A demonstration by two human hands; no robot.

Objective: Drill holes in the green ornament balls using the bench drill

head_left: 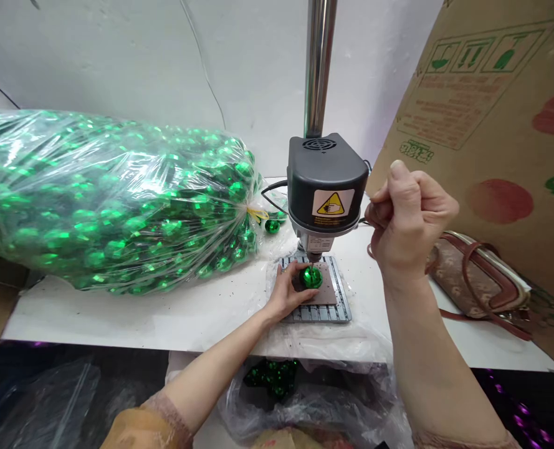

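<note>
Under drill (326, 178), six o'clock | my left hand (286, 292) grasps green ball (315, 280), must stay steady | right hand (405, 221) clenched, content unclear

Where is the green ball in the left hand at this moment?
In the head view, the green ball is slightly right of and below the centre, held by the left hand, directly under the drill chuck, over the brown board.

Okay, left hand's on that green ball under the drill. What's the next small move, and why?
I'd probably ease the left hand slightly lower around the green ball, since it holds the ball close to the bit, and the warning label on the drill carries a hand symbol.
</note>
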